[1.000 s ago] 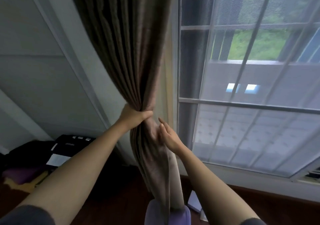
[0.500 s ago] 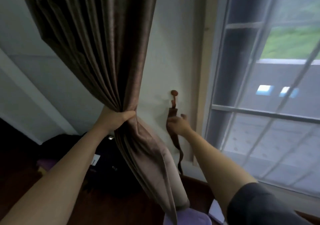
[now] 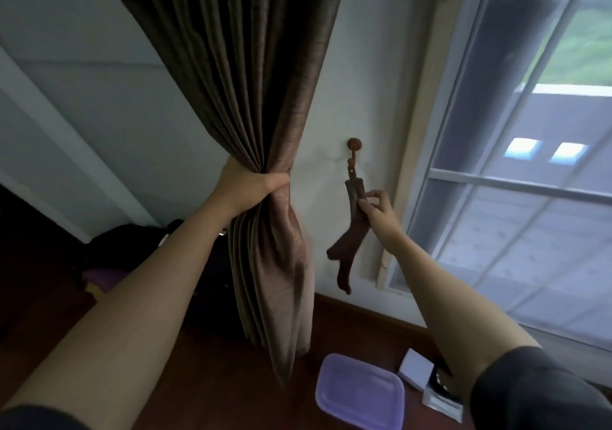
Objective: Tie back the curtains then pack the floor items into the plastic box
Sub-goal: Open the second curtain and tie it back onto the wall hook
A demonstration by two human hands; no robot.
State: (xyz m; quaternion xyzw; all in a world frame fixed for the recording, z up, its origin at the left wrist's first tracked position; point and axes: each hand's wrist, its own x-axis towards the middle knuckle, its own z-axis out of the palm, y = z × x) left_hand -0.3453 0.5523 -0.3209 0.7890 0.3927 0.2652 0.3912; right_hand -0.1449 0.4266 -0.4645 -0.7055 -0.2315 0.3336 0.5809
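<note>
1. Since half a second ago our right hand has closed its fingertips on the tieback, which it was only reaching for, and the strap's lower end now swings out leftward.
2. Our left hand is wrapped tight round the curtain, bunching the pleats into a neck so one strap can go round them.
3. We hold that bunch just left of the hook, near enough, we judge, for the tieback to reach.
4. The right hand pinches with thumb and forefinger only, the other fingers loose, since the strap is light and hangs from the hook above the hand.
5. Below the right forearm, on the floor, lies the purple box with its lid on; beside it, to the right, a small white item and others partly hidden by the sleeve wait to be packed.
</note>
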